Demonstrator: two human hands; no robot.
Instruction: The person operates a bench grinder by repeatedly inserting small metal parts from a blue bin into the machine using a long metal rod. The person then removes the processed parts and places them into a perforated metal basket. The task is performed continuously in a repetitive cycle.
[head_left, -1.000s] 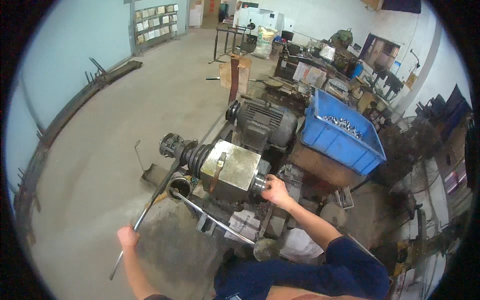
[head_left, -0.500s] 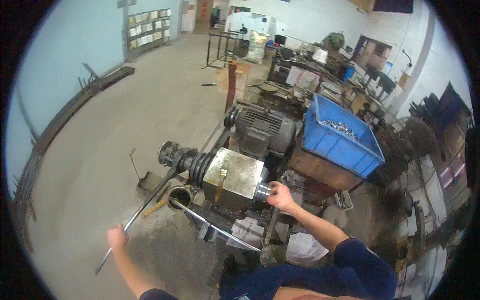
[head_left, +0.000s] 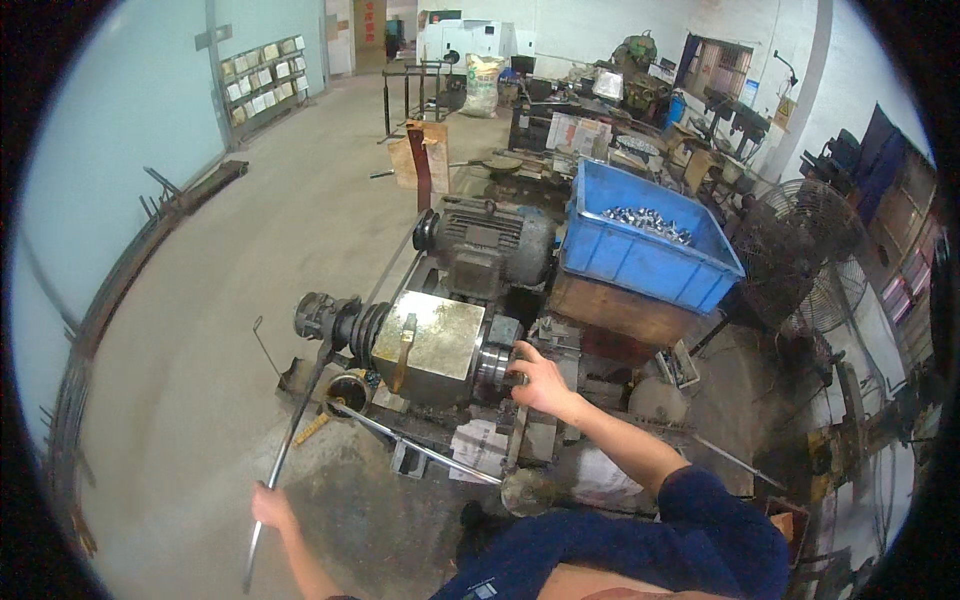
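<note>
My left hand [head_left: 272, 506] is closed round a long metal lever [head_left: 290, 432] that slopes up to the pulley end of a belt-driven lathe headstock [head_left: 432, 330]. At the other end of the headstock, my right hand [head_left: 543, 386] is beside the shiny round spindle nose [head_left: 492, 366]. Its index finger is stretched out and the others are bent, partly hidden; I see nothing held in it. A narrow brown strip [head_left: 404, 362] lies over the headstock's top and front. Below, a second metal bar [head_left: 430, 455] runs from a round pot [head_left: 347, 394] toward the right.
Behind the headstock sits an electric motor [head_left: 495, 240]. To its right, a blue crate [head_left: 650, 270] of small shiny metal parts rests on a wooden box [head_left: 620, 313]. A large fan [head_left: 805, 250] stands farther right. Long bars [head_left: 95, 320] lie along the left wall.
My right hand's fingers have loosened from the spindle nose, with the index finger now extended. My left hand still grips the lever, which stands steeper. The view has shifted.
</note>
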